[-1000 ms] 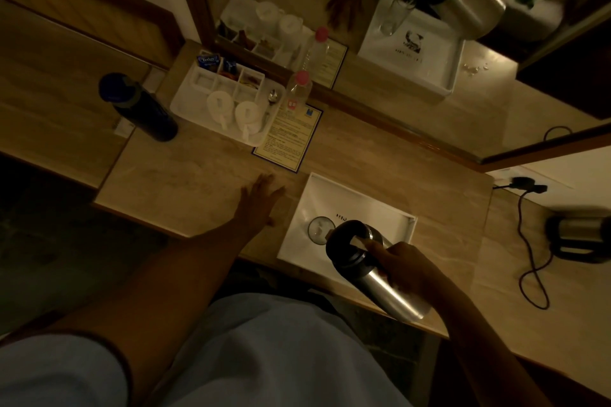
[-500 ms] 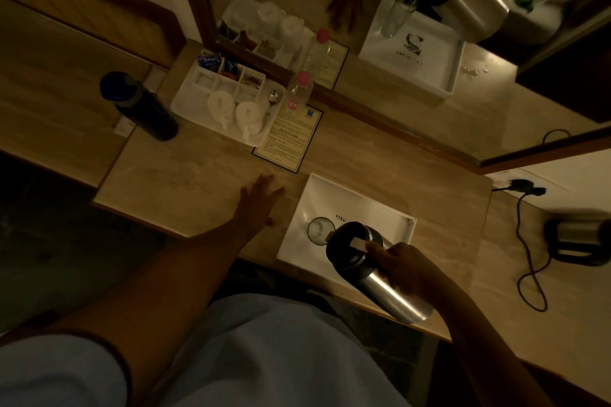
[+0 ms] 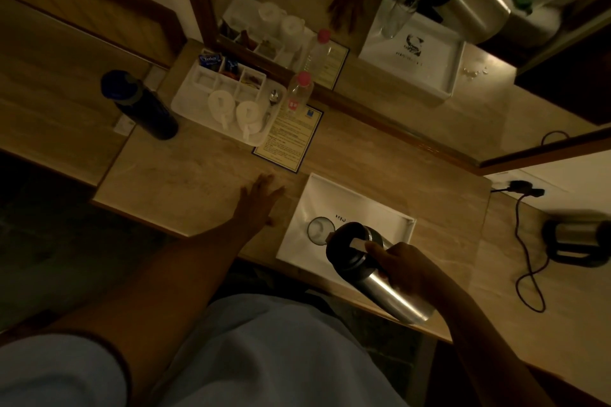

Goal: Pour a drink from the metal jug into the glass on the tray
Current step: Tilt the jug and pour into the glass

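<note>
Got my right hand clenched round the metal jug, tipped so its spout hangs over the glass on the white tray — left hand flat and released on the tabletop to steady me.

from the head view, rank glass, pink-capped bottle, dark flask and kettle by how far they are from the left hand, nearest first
1. glass, just right of the left hand, on the white tray.
2. pink-capped bottle, behind the hand, by the mirror.
3. dark flask, far back left.
4. kettle, far right end of the counter.
</note>
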Demonstrator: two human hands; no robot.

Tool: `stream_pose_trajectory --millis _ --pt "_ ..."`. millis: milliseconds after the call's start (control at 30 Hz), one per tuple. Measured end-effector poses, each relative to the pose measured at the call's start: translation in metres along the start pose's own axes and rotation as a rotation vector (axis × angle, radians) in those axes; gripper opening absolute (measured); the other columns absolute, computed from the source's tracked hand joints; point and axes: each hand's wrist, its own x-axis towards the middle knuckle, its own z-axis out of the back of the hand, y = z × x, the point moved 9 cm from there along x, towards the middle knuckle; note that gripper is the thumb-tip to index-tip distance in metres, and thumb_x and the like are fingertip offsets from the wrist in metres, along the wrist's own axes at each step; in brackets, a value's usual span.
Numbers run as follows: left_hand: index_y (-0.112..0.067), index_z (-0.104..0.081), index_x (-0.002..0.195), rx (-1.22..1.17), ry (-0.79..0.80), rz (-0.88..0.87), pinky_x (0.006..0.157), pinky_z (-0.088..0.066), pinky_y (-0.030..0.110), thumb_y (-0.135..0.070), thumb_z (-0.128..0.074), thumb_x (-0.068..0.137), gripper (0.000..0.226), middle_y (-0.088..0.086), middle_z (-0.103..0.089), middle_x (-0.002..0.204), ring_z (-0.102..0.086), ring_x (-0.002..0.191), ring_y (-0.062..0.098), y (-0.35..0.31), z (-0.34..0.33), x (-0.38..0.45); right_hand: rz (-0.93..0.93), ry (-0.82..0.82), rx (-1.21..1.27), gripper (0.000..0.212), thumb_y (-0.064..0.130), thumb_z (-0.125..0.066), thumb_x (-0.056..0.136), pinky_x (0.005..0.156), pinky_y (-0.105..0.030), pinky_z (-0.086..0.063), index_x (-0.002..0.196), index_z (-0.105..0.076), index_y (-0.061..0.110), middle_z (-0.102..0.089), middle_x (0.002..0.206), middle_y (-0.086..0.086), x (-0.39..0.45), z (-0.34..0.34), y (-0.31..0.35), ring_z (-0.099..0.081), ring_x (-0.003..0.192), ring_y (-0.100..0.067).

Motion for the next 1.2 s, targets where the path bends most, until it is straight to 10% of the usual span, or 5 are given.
stream_pose_trajectory --millis 267,433,1200 --pt "-0.037 -0.017 0.158 0.016 -0.013 -0.003 0.117 -0.018 0.069 -0.041 -0.085 0.077 0.106 0.009 0.008 0.17 0.005 0.157 0.035 0.001 0.0 0.003 0.065 0.018 -0.111 0.055 0.054 -0.04 0.102 0.043 -0.018 -0.043 0.057 -0.068 0.042 -0.062 0.042 0.009 -0.001 0.002 0.008 -0.05 0.033 -0.001" --pt "-0.038 -0.018 0.159 0.004 -0.02 -0.009 0.117 -0.017 0.07 -0.04 -0.085 0.076 0.107 0.009 0.008 0.17 0.006 0.157 0.034 0.002 0.0 0.002 0.016 -0.01 -0.034 0.068 0.063 -0.04 0.098 0.048 -0.023 -0.043 0.057 -0.068 0.017 -0.062 0.04 0.009 0.003 0.002 0.0 -0.049 0.033 -0.001" --pt "-0.039 -0.02 0.158 -0.002 -0.03 -0.003 0.117 -0.018 0.07 -0.038 -0.086 0.075 0.106 0.008 0.007 0.17 0.005 0.157 0.034 0.001 0.001 0.001 0.009 0.004 -0.163 0.06 0.065 -0.04 0.094 0.039 -0.013 -0.037 0.07 -0.071 0.02 -0.06 0.043 0.004 0.005 0.008 0.012 -0.053 0.033 -0.001"
